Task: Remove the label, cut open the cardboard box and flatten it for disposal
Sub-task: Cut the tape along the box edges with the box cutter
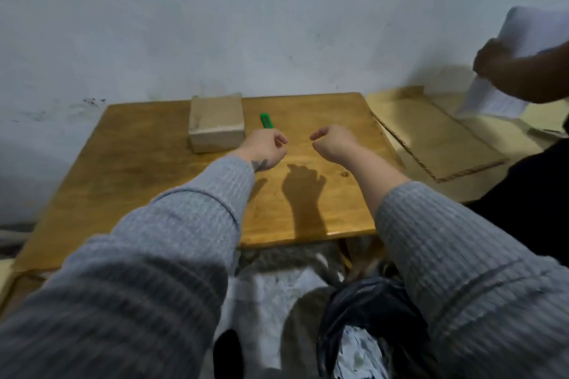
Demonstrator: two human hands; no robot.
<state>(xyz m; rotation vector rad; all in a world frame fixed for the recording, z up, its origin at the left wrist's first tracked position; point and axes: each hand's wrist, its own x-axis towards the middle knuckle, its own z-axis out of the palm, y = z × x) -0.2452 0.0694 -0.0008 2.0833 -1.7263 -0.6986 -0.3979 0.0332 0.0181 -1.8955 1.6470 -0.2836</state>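
Note:
A small closed cardboard box [215,121] rests near the far edge of a wooden table [138,169]. Just right of it lies a green utility knife [266,120]. My left hand [265,146] hovers above the table right of the box, its fingers loosely curled, and it hides the knife's near end. My right hand [331,141] hangs a little to the right, also loosely curled. Neither hand holds anything. No label is visible on the box from here.
Flattened cardboard sheets [440,138] lie to the right of the table. Another person's hand [492,60] at the upper right holds white paper [523,31]. A black bag with crumpled paper [363,344] sits on the floor below. A pale wall stands behind the table.

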